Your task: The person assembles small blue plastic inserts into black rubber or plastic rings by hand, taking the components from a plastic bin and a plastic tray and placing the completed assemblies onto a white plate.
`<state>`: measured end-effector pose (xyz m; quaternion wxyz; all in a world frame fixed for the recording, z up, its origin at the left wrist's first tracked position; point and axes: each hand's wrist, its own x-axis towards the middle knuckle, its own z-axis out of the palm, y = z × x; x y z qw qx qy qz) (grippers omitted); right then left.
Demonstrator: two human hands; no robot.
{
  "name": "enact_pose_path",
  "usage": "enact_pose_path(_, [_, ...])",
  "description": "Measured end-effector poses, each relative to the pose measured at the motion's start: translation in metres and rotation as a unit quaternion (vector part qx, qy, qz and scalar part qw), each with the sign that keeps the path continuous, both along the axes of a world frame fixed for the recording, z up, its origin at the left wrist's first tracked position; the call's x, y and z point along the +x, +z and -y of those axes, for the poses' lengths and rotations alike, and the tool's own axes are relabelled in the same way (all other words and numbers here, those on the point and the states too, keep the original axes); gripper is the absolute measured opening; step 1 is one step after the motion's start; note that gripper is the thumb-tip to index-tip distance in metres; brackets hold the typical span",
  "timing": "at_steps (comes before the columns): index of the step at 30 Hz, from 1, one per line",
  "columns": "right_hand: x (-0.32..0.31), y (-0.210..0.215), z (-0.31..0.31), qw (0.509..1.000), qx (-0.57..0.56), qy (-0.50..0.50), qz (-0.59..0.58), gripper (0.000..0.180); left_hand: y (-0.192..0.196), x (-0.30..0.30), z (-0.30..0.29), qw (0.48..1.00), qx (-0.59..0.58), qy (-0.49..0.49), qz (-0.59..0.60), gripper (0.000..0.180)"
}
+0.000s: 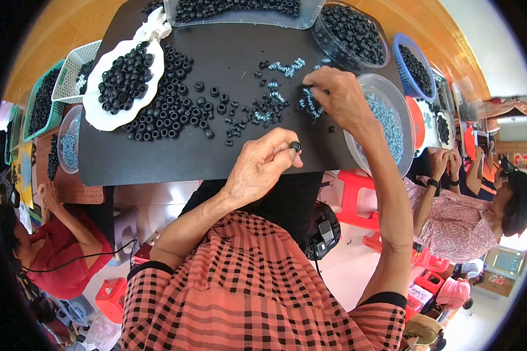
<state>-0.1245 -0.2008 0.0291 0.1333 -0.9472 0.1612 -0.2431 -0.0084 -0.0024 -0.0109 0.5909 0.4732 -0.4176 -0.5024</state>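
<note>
My left hand (264, 162) is closed near the table's front edge, pinching a small round black plastic part (295, 145) with a hole between thumb and forefinger. To its right and farther away, my right hand (341, 96) has its fingers drawn together over a small pile of shiny light-blue screw-like pieces (311, 107) mixed with black bits. Whatever those fingertips hold is hidden. More blue pieces (274, 93) and small black parts (238, 124) lie scattered between the hands. Left of them spreads a heap of round black parts (168, 120) like the one I hold.
A white scalloped dish (102, 120) of black parts stands left on the dark table (152, 167). Clear tubs (246, 25) line the back; another tub (410, 117) of blue pieces sits right. Baskets (399, 44) flank the table. People sit at both sides; red stools (354, 196) stand right.
</note>
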Motion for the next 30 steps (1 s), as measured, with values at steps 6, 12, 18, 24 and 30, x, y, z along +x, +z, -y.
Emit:
enact_pose_path(6, [0.014, 0.0, 0.003, 0.994, 0.039, -0.02, -0.1, 0.017, 0.006, 0.005, -0.001, 0.998, 0.042, -0.041, 0.013, 0.014])
enact_pose_path(12, [0.012, 0.007, -0.027, 0.987, 0.136, -0.085, 0.0, 0.02, 0.001, 0.005, 0.001, 0.998, 0.013, -0.018, -0.053, 0.015])
enact_pose_path(18, [-0.023, 0.003, -0.085, 0.863, 0.477, -0.145, 0.084, 0.013, -0.004, 0.005, 0.005, 0.991, -0.005, 0.004, -0.13, 0.016])
enact_pose_path(24, [-0.032, -0.019, -0.112, 0.801, 0.534, -0.033, 0.269, 0.016, 0.0, -0.001, 0.006, 0.999, 0.015, 0.015, -0.049, 0.013])
enact_pose_path(30, [-0.033, -0.015, -0.117, 0.778, 0.556, -0.035, 0.29, 0.015, 0.0, -0.004, 0.007, 0.999, 0.021, 0.025, -0.013, 0.012])
